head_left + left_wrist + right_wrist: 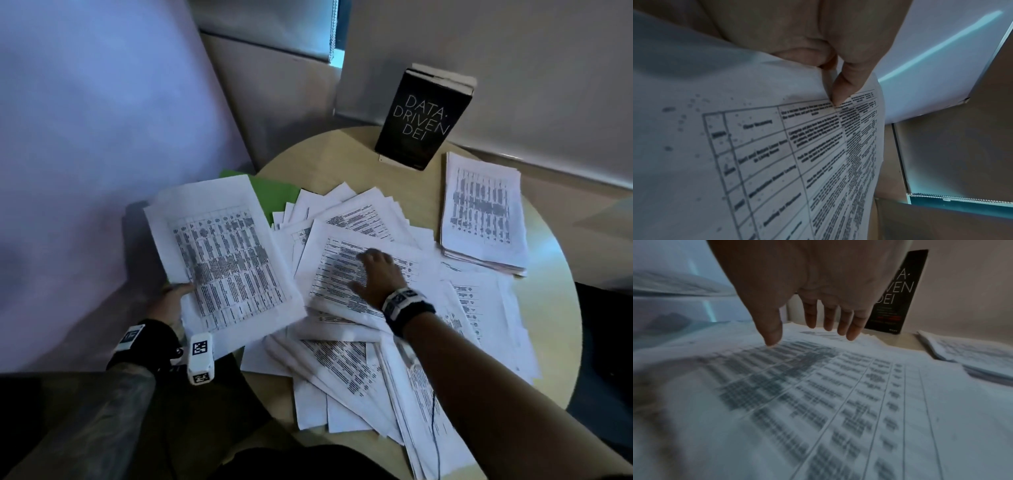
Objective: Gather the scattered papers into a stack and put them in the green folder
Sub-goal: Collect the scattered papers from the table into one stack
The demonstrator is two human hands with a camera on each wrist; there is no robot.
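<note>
— What has your left hand got?

— Your left grip is clamped on a gathered bundle of papers, held up off the desk at its left side. In the left wrist view your thumb presses down on the printed top sheet, pinching the bundle at its near edge. The table printed on it faces up.

— And your right hand?

— It reaches out over the scattered papers in the middle of the desk. Your fingers are straight and spread apart, so that grip is open and holds nothing. Your thumb tip looks to be touching the top loose sheet; the right wrist view is too blurred to say whether the other fingertips touch it.

— Where is the green folder?

— It lies flat at the far left of the desk. The bundle you hold hides part of it, and the far edge of the loose heap overlaps it.

— Anything else on your desk?

— A neat stack of sheets lies at the far right, apart from the heap. A black book stands upright behind it against the wall, its cover reading "DATA-DRIVEN DEI".
</note>
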